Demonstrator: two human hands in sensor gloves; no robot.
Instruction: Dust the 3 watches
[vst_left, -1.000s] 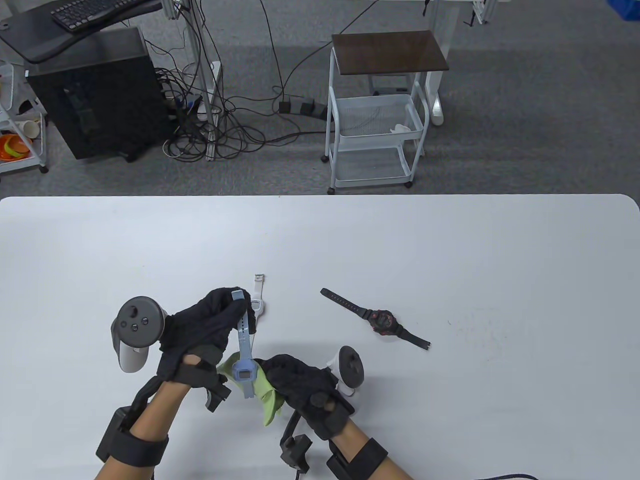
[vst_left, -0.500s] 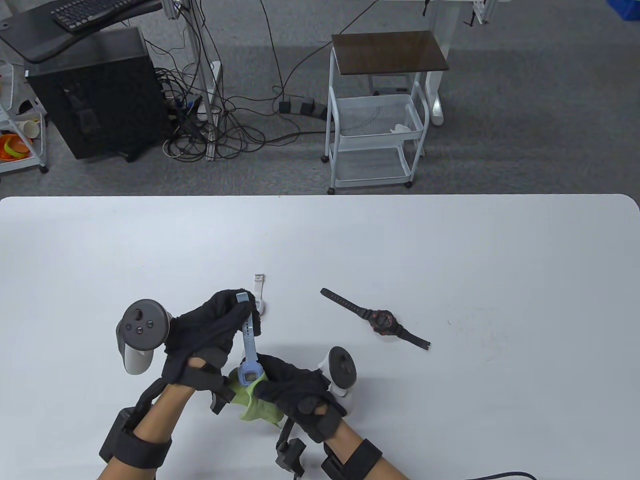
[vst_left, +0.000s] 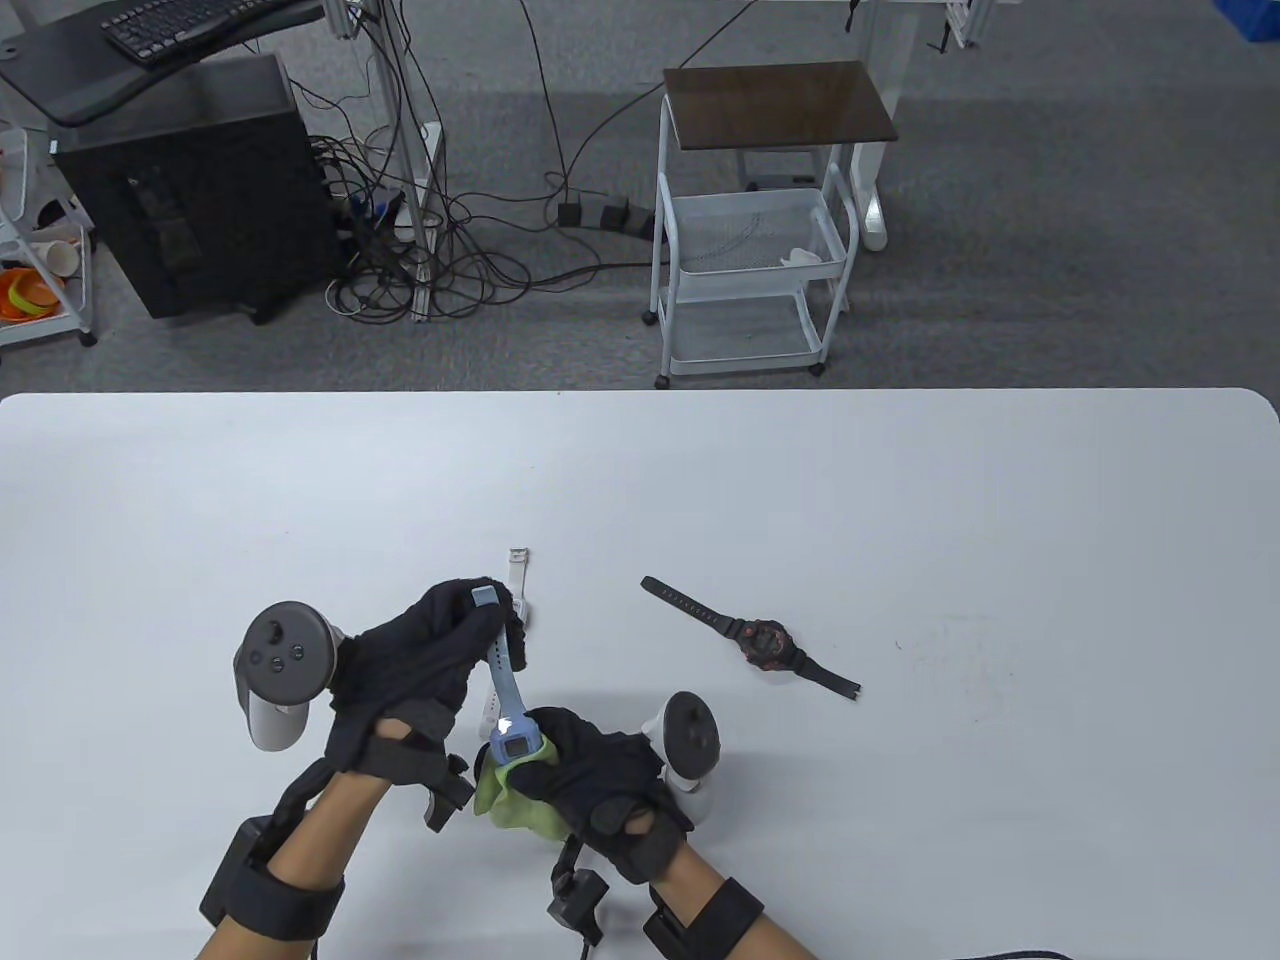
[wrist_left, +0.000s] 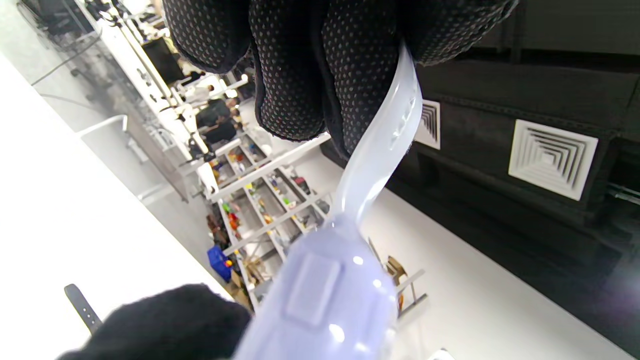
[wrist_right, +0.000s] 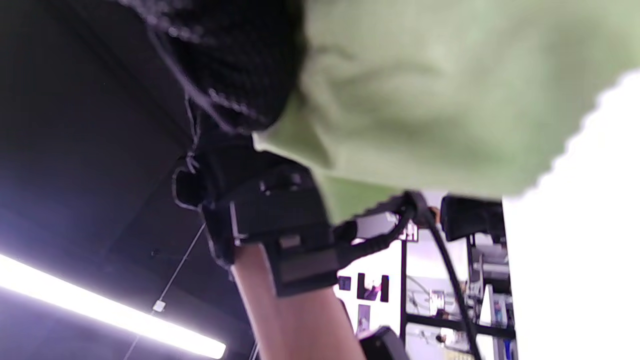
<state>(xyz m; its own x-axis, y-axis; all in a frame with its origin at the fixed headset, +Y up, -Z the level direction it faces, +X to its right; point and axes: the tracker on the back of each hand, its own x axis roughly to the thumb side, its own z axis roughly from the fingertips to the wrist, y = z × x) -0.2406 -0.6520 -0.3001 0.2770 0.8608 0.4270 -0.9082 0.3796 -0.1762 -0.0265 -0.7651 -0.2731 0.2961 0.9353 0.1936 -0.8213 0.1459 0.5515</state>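
My left hand pinches the upper strap of a light blue watch, which hangs above the table. The strap runs from my left fingers down to the watch case in the left wrist view. My right hand grips a green cloth and holds it against the watch case from below and the right. The cloth fills the top of the right wrist view. A white watch lies on the table, partly hidden behind my left hand. A black and red watch lies flat to the right.
The white table stretches wide around the hands. Beyond its far edge stand a white wire cart, a black computer tower and tangled cables on the floor.
My right hand has slid left and up with the cloth, closing around the blue watch case. The watch case has tilted and now sits against the cloth. My left hand has barely moved.
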